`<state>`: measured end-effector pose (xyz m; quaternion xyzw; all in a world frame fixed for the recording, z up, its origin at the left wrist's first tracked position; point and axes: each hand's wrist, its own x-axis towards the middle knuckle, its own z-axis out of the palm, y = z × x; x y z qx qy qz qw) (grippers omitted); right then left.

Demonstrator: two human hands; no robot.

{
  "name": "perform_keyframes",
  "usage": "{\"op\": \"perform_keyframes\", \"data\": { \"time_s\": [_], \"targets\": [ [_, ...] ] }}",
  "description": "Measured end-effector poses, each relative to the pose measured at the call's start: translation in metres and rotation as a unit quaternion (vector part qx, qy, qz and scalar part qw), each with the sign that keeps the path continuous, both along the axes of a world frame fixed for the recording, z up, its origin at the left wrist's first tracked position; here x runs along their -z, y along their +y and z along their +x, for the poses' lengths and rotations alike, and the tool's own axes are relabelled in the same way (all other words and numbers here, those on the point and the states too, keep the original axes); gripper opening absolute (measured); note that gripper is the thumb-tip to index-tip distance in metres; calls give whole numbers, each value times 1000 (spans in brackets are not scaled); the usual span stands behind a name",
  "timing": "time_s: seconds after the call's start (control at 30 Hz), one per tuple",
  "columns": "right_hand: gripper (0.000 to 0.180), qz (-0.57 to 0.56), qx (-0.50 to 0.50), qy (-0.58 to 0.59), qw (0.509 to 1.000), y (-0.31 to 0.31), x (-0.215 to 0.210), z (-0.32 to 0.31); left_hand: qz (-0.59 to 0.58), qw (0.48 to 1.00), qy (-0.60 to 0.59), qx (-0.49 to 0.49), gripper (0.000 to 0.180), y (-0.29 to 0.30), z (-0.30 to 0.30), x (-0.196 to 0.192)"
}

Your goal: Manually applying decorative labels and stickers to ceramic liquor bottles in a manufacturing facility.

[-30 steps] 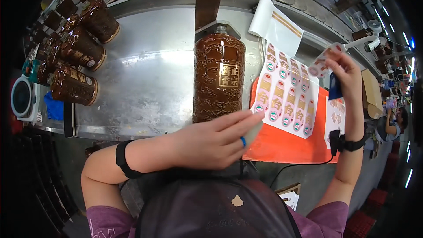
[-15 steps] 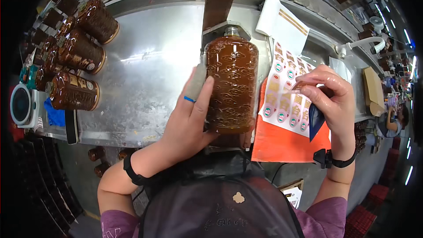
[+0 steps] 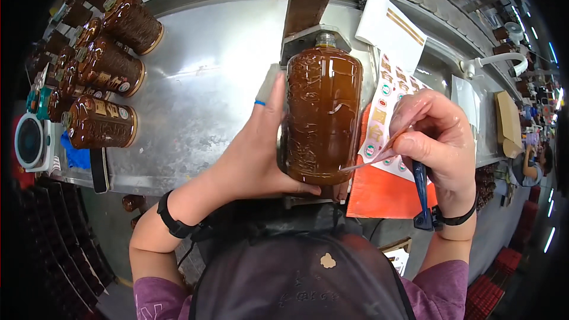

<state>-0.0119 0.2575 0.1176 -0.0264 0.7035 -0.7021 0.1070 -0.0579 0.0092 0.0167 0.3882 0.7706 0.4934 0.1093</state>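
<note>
Brown bottle [image 3: 323, 115] held by left hand [image 3: 261, 154]; right hand [image 3: 438, 142] pinches sticker [image 3: 370, 157].

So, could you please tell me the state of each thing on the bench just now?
brown bottle: lying in its jig, plain side up, capped.
left hand: gripping the brown bottle's side.
right hand: pinching a peeled sticker near the bottle.
sticker sheet: flat, partly used.
finished bottles: lying on their sides, labelled.
</note>
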Motion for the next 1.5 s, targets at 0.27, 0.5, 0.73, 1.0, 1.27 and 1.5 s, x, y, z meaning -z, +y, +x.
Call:
{"op": "perform_keyframes", "data": {
  "time_s": [0.27, 0.5, 0.73, 1.0, 1.27, 1.5],
  "targets": [
    [17, 166, 15, 104, 981, -21, 36, -26, 47, 999, -15, 13, 148, -3, 1, 15],
    [19, 305, 17, 205, 930, -23, 41, -28, 37, 989, -131, -51, 127, 11, -5, -1],
    [21, 250, 29, 101, 962, -19, 41, -30, -5, 994, -69, -86, 114, 18, -6, -1],
    [19, 258, 24, 141, 955, -17, 45, -38, 36, 994, -77, -64, 111, 23, -6, 2],
    [20, 220, 35, 159, 962, -18, 50, -44, 21, 993, -91, -78, 114, 27, -6, 1],
    [23, 207, 28, 137, 968, -14, 51, -46, 42, 992, -101, -65, 114, 30, -8, 1]
  ]
}}
